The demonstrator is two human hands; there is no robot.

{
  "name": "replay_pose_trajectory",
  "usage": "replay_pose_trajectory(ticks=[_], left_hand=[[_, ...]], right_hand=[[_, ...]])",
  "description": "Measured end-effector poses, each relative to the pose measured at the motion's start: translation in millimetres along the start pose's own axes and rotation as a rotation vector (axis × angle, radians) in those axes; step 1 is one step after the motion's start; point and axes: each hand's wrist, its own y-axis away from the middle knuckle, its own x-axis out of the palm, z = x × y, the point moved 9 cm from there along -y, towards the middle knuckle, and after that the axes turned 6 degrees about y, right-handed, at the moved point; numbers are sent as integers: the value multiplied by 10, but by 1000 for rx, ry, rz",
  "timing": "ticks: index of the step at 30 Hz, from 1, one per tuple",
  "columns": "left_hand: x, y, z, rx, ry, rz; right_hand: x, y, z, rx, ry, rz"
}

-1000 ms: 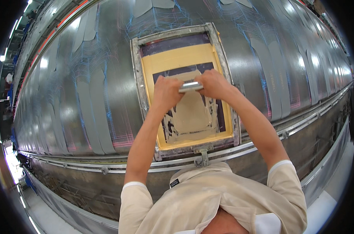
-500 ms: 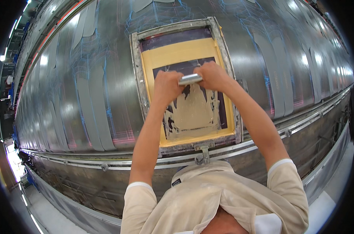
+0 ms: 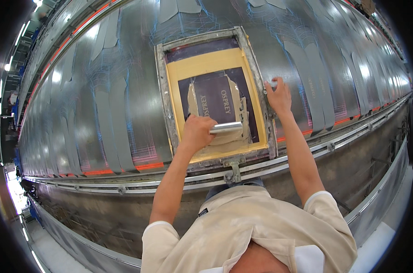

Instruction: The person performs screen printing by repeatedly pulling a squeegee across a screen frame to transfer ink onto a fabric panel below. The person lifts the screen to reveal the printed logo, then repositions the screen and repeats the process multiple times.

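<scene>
Dark metal tabletop (image 3: 144, 86) stretches across the room, its near edge lined by a metal rail (image 3: 261, 168). Over that surface, the left hand (image 3: 198, 133) grasps the left end of a silver-coloured scraper (image 3: 229, 127), which lies crosswise near the near edge of a framed screen (image 3: 161, 82). The right hand (image 3: 279, 96) is off the scraper, fingers curled beside the screen's right edge; whether they grip anything there, I cannot tell. Beige paste (image 3: 222, 146) sits along the near side of the scraper and streaks both sides of the screen's dark panel (image 3: 211, 93), which bears pale lettering. Yellow tape (image 3: 211, 61) borders the panel. A metal clamp (image 3: 235, 172) sits at the screen's near edge, by the rail. Farther out, grey strips (image 3: 107, 132) lie on the tabletop to the left and right of the screen.
</scene>
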Motion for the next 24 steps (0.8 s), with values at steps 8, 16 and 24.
replay_pose_trajectory(ticks=[8,16,24], left_hand=[[-580,-992,632,41,-29,-134],[-74,-65,-70,46,-52,-339],[434,674,-376,-142,-164,-324]], right_hand=[[363,51,-140,13,-379,128],[-170,-92,-37,-28,-276,53],[491,7,-301,-21,-404,164]])
